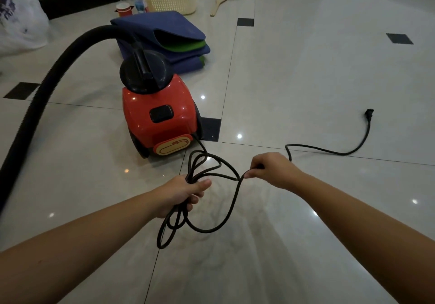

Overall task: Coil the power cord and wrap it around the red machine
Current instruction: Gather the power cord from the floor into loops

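Black braided power cord (235,200): several loops clenched in left hand (186,193), next run pinched by right hand (270,170), glossy red plastic machine (160,120) ahead of both hands.

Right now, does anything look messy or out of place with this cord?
Nothing is damaged or spilled. The loops of power cord bunched in the left hand are uneven, some sagging low. The right hand pinches the next stretch, and the plug end trails loose on the floor, away from the red machine.

Dim indoor light; point glare on glossy floor (306,68); wide-angle bowing at edges; soft focus.
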A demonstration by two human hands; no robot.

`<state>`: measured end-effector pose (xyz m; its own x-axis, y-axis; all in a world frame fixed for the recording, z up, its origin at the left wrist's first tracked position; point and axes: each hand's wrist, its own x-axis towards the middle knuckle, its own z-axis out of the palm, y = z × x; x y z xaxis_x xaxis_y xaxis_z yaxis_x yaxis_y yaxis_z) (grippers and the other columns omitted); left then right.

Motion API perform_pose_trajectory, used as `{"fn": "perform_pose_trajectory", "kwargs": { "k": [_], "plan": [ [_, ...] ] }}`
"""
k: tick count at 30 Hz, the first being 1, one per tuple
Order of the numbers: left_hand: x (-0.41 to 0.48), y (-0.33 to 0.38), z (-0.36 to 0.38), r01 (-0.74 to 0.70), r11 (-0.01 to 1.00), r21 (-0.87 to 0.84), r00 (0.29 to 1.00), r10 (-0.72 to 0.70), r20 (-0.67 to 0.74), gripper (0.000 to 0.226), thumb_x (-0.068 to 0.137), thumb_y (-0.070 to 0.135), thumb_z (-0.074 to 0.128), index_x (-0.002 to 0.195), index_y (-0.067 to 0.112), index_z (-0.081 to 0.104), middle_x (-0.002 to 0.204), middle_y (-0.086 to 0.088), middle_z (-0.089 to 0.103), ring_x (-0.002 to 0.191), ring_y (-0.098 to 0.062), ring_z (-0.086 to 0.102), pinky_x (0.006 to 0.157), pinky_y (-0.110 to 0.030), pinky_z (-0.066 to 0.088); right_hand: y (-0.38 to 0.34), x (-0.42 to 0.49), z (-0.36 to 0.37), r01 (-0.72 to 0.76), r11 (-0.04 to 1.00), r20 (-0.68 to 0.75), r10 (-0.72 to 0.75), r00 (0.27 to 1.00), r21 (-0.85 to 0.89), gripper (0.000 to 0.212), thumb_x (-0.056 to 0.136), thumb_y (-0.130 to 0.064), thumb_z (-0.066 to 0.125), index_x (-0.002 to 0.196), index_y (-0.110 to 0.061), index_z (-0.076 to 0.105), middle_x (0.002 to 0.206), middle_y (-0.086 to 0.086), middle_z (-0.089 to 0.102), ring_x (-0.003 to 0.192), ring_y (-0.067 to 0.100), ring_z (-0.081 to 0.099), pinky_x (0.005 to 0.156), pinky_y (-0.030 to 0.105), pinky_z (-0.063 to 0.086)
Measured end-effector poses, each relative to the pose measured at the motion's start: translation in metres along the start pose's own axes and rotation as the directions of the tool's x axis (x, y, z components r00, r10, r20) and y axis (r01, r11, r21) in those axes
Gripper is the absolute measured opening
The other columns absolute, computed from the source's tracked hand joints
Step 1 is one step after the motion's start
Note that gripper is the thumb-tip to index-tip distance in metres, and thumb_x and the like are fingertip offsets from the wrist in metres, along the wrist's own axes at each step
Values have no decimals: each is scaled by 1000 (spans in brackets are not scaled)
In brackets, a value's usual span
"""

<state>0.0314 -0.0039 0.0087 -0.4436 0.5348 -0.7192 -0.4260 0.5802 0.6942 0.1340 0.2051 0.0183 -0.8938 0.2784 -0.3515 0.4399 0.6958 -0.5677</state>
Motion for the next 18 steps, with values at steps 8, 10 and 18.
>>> {"fn": "perform_pose_trajectory", "kwargs": {
  "k": [8,10,18],
  "plan": [
    [6,3,10,-33,971,-236,989,-3,-150,29,96,36,44,73,17,44,51,4,44,38,-7,38,47,-23,35,-14,-6,9,-51,995,169,35,985,90,27,76,-38,70,62,-19,59,60,-6,48,56,6,41,51,18,32],
    [4,4,13,-18,977,-211,992,-9,-128,24,95,36,45,81,16,48,57,2,50,45,-9,46,50,-24,38,-16,-6,15,-63,990,127,46,991,130,29,73,-40,72,61,-17,59,62,-2,51,56,8,43,51,19,34],
    [-3,10,24,52,957,-285,993,-18,118,26,96,33,44,99,12,58,73,-7,74,70,-17,72,65,-28,52,-38,3,26,-30,997,-61,35,998,73,46,69,-54,69,61,-11,55,55,2,49,54,13,44,54,27,36]
  ]
}}
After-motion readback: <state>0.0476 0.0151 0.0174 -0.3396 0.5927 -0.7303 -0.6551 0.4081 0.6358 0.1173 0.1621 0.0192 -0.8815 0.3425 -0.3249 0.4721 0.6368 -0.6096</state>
